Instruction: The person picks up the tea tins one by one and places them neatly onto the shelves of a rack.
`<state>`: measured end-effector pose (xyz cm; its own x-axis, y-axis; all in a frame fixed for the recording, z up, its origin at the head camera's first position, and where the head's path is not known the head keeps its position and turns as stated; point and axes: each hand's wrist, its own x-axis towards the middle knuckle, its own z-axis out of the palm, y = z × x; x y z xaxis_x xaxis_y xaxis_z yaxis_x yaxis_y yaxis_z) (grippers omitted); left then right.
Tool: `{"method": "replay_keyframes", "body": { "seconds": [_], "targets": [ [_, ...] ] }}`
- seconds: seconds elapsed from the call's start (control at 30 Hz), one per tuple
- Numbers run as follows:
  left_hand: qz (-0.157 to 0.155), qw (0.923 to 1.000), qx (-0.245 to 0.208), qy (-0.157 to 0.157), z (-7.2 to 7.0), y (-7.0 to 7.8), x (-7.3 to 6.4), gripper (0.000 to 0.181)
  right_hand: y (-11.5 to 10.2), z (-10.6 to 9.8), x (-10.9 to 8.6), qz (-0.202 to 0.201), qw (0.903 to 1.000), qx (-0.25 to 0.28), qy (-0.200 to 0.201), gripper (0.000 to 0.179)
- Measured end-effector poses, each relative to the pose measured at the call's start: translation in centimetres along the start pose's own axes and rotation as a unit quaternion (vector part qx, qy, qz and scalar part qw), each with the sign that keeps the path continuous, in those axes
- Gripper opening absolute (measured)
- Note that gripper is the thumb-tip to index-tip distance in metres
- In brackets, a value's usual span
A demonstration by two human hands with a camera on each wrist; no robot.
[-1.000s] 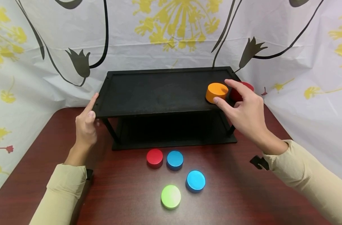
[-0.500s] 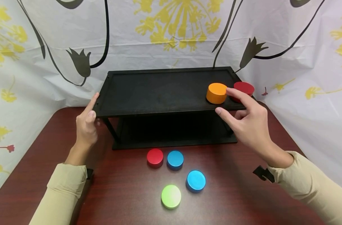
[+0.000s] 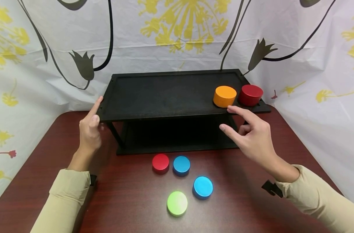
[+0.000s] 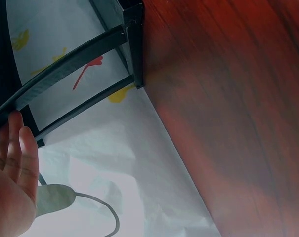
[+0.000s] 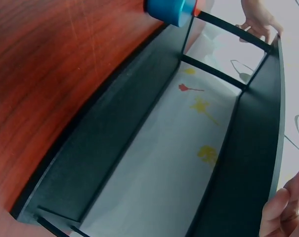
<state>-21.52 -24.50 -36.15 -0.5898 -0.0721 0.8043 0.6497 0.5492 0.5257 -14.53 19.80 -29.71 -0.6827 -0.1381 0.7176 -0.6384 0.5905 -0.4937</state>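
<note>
In the head view, my left hand [image 3: 90, 134] rests against the left end of a black two-tier shelf [image 3: 165, 94], index finger straight along its edge and thumb by the front corner. The left wrist view shows fingers [image 4: 28, 158] extended, their tips at the shelf's side. My right hand [image 3: 254, 139] holds nothing; its thumb and index finger are spread apart just in front of the top board. Behind the index fingertip, an orange disc-shaped block [image 3: 224, 96] stands on that board, with a dark red round block [image 3: 250, 95] to its right at the end.
On the brown table [image 3: 130, 200], before the shelf, lie a red disc [image 3: 160, 163], a blue disc [image 3: 181, 166], a lighter blue disc [image 3: 202, 187] and a green disc [image 3: 177, 203]. A white flowered cloth [image 3: 171, 38] hangs close behind and at the sides.
My right hand has let go of the orange block and drawn back toward me and down, uncovering the dark red block. The left hand stays at the shelf's end.
</note>
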Motion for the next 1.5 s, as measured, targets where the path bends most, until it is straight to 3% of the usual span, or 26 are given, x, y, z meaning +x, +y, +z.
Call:
{"method": "replay_keyframes", "body": {
  "seconds": [0.27, 0.8, 1.23, 1.5],
  "targets": [
    [-0.003, 1.0000, -0.002, 0.003, 0.0, 0.1, 0.0, 0.064, 0.7, 0.3, -1.1, -0.007, 0.9999, 0.007, 0.004, 0.065],
    [-0.008, 1.0000, -0.003, 0.005, 0.1, 0.1, 0.0, 0.065, 1.1, 0.9, -2.9, 0.011, 0.9990, 0.031, -0.031, 0.061],
    [-0.008, 0.9998, -0.015, 0.004, 0.2, 0.0, -0.1, 0.065, 1.7, 1.8, -4.6, 0.005, 0.9938, 0.046, -0.101, 0.057],
    [-0.007, 0.9999, -0.012, 0.006, 0.1, 0.1, -0.1, 0.066, 1.8, 2.3, -5.7, 0.014, 0.9849, 0.064, -0.160, 0.050]
  ]
}}
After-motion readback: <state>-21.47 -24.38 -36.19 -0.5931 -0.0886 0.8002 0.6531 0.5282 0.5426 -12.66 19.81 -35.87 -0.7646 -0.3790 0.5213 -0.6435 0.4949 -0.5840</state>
